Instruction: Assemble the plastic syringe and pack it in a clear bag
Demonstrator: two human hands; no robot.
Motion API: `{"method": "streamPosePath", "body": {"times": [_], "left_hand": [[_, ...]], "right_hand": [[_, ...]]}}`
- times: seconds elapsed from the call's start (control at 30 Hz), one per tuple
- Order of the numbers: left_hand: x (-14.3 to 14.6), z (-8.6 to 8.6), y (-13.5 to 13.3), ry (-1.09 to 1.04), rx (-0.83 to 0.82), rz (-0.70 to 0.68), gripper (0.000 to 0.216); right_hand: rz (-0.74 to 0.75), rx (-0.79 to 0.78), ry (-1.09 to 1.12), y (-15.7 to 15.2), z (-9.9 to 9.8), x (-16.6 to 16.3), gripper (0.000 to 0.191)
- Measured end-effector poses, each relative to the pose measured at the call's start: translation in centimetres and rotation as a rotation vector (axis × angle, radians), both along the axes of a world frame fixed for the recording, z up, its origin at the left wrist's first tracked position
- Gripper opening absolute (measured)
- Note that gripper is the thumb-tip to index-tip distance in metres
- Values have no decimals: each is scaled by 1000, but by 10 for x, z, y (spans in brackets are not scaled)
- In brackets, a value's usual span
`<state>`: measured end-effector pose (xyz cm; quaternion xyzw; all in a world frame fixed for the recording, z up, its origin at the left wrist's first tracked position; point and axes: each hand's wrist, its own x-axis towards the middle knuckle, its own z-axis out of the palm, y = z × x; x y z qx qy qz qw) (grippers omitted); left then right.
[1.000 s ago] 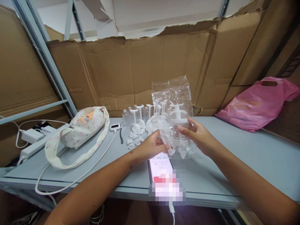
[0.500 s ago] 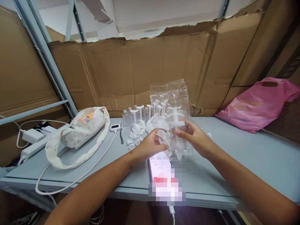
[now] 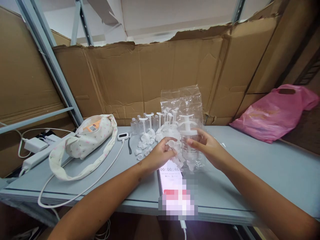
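Observation:
My left hand (image 3: 156,155) and my right hand (image 3: 210,148) both grip a clear plastic bag (image 3: 183,110) held upright over the table. Through the film I see a clear bottle with a white pump top (image 3: 188,133) and several small white caps. My left fingers pinch the bag's lower left side. My right fingers close on the bottle through the film. Behind the bag stand several small clear bottles with white pump tops (image 3: 147,121), and loose white caps (image 3: 143,146) lie in front of them.
A phone showing a timer (image 3: 170,176) lies on the grey table (image 3: 262,173) just under my hands. A flowered cloth bag (image 3: 85,138), a white cable and a power strip (image 3: 37,155) are at left. A pink plastic bag (image 3: 272,111) lies at right. Cardboard walls the back.
The bag and both hands have shifted slightly, the bag's bottom lifting a little off the table; my left fingers have curled tighter on it. The timer has advanced one second.

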<state>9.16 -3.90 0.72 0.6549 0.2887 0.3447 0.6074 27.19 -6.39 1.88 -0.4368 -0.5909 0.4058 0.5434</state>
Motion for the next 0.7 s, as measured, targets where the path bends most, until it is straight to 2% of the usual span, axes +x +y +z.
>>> {"method": "streamPosePath", "body": {"times": [0.23, 0.4, 0.53, 0.63, 0.7], "left_hand": [[-1, -1, 3, 25, 40, 8, 35], [-1, 1, 2, -24, 10, 49, 30], [-1, -1, 8, 7, 36, 20, 32], [-9, 1, 17, 48, 158, 79, 32], [-18, 6, 24, 180, 392, 238, 29]], "right_hand": [[-2, -3, -30, 0, 0, 0, 53], [3, -21, -44, -1, 1, -1, 50], [-5, -23, -39, -1, 1, -2, 49], [-24, -31, -30, 1, 2, 1, 48], [-75, -32, -42, 3, 2, 5, 47]]}}
